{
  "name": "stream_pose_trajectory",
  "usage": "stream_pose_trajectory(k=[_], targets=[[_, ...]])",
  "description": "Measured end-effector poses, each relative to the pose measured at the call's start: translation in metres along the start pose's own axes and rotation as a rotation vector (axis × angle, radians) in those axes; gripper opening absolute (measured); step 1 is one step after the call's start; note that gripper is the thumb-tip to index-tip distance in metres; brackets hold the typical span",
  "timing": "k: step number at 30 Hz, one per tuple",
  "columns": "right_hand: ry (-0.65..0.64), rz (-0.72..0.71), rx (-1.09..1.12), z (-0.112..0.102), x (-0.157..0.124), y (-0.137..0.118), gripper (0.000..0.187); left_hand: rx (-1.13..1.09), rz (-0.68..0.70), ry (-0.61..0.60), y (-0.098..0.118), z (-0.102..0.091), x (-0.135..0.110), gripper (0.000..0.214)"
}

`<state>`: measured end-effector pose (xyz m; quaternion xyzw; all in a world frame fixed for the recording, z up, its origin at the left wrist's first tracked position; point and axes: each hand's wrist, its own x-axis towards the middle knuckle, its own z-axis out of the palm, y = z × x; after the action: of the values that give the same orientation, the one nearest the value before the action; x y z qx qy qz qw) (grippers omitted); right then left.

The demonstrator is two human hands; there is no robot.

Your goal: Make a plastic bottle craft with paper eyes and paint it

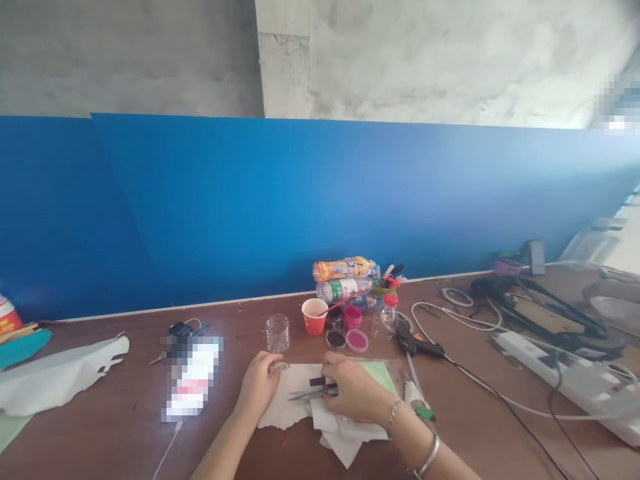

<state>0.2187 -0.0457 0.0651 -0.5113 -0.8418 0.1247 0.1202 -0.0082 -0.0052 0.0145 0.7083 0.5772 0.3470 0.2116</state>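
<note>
My left hand (261, 381) is at the left edge of a sheet of white paper (285, 415), its fingers pinched on it near a small drawn circle. The sheet's lower edge is ragged. Over the paper, my right hand (345, 385) is closed around a pair of scissors (301, 395), the blades pointing left. A black stick-like piece (317, 382) juts out by its fingers; whether the hand grips this too, I cannot tell. Under my right hand lie white paper scraps (347, 452) and a light green sheet (380, 375). A cut clear bottle piece (277, 333) stands behind my left hand.
Behind the paper stand a red paper cup (315, 321), pink paint pots (357, 341) and lying plastic bottles (344, 268). A glue gun (419, 343) and power strip (565, 380) with cables are on the right. A lit phone (193, 383) lies left.
</note>
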Motion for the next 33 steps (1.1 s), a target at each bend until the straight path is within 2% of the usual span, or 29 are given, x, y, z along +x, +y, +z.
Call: stream_pose_trajectory(k=[2, 4, 6, 8, 10, 12, 15, 17, 21, 25, 28, 31, 33], targets=[[0.041, 0.010, 0.070, -0.007, 0.000, 0.006, 0.008, 0.027, 0.015, 0.030, 0.010, -0.006, -0.004, 0.022], [0.060, 0.078, 0.136, -0.015, 0.000, 0.013, 0.008, 0.119, 0.051, 0.038, 0.028, -0.014, -0.011, 0.015], [0.056, 0.162, 0.142, -0.020, 0.000, 0.019, 0.007, 0.250, 0.057, -0.060, 0.049, -0.017, -0.020, 0.017], [0.048, 0.205, 0.111, -0.019, 0.001, 0.022, 0.005, 0.324, -0.026, -0.218, 0.066, -0.015, -0.030, 0.032], [0.049, 0.218, 0.080, -0.014, 0.002, 0.023, 0.006, 0.331, -0.079, -0.322, 0.074, -0.006, -0.038, 0.035], [0.052, 0.230, 0.053, -0.007, 0.002, 0.022, 0.007, 0.298, -0.091, -0.349, 0.073, 0.003, -0.043, 0.025], [0.043, 0.233, 0.032, 0.000, 0.002, 0.021, 0.009, 0.202, -0.203, -0.365, 0.066, 0.010, -0.044, 0.012], [0.037, 0.228, 0.024, 0.001, 0.002, 0.021, 0.010, 0.180, -0.230, -0.359, 0.064, 0.009, -0.044, 0.014], [0.039, 0.224, 0.002, 0.001, 0.003, 0.021, 0.010, 0.264, -0.153, -0.315, 0.068, 0.007, -0.045, 0.024], [0.041, 0.220, -0.015, 0.002, 0.003, 0.020, 0.009, 0.092, -0.290, -0.357, 0.070, 0.009, -0.044, 0.013], [0.041, 0.217, -0.020, 0.003, 0.002, 0.021, 0.010, -0.092, -0.404, -0.385, 0.065, -0.008, -0.038, 0.014], [0.035, 0.213, -0.012, 0.002, 0.002, 0.019, 0.011, -0.102, -0.426, -0.279, 0.059, -0.048, -0.031, 0.015], [0.039, 0.214, -0.003, 0.002, 0.003, 0.016, 0.011, -0.124, -0.369, -0.267, 0.055, -0.078, -0.026, 0.021]])
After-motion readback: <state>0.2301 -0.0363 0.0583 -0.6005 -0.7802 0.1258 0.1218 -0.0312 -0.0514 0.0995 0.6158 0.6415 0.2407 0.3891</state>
